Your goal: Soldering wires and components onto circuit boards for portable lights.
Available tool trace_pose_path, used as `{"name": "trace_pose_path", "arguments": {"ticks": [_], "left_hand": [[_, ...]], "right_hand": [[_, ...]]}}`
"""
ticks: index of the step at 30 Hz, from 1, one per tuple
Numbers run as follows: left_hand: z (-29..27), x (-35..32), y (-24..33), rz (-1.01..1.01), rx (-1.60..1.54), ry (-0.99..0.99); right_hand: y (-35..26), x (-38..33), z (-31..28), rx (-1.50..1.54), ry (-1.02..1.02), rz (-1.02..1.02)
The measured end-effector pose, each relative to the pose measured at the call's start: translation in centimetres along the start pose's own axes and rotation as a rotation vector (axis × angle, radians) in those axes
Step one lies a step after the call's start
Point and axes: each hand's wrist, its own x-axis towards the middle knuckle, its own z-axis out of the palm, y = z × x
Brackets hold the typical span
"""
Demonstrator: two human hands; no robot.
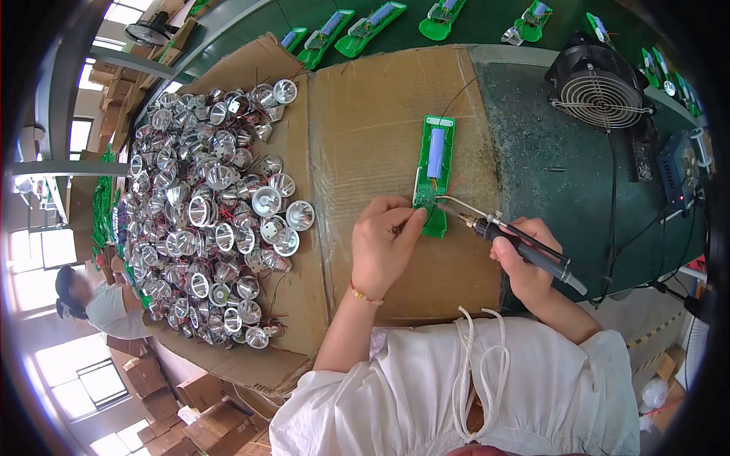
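A green plastic housing [435, 224] lies lengthwise on the cardboard in front of me. It holds a lavender cylindrical battery cell [436, 152] and a small green circuit board [428, 196] with thin wires. My right hand [526, 262] grips a soldering iron [506, 239] with a curved metal feed tube [468, 205] on it, and its tip reaches the board. At the board's left side, my left hand [386, 239] is closed in a pinch with thumb and forefinger together. Whatever those fingertips hold is too small to make out.
Many silver reflector cups [220, 175] with wires are heaped on cardboard at left. A black fan [601, 95] with a wire grille and a blue soldering station [675, 178] stand at right. Green housings [369, 29] line the far side. Another person [110, 304] is at far left.
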Motion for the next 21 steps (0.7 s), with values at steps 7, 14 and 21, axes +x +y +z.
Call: {"name": "trace_pose_path", "arguments": {"ticks": [7, 14, 21], "left_hand": [[0.3, 0.8, -0.1, -0.024, 0.115, -0.061], [0.2, 1.1, -0.2, -0.078, 0.093, -0.117], [0.0, 1.1, -0.5, -0.088, 0.066, -0.130]], "right_hand": [[0.2, 0.6, 0.8, 0.094, 0.068, 0.092], [0.4, 0.9, 1.0, 0.138, 0.054, 0.138], [0.0, 0.6, 1.4, 0.253, 0.148, 0.165]]}}
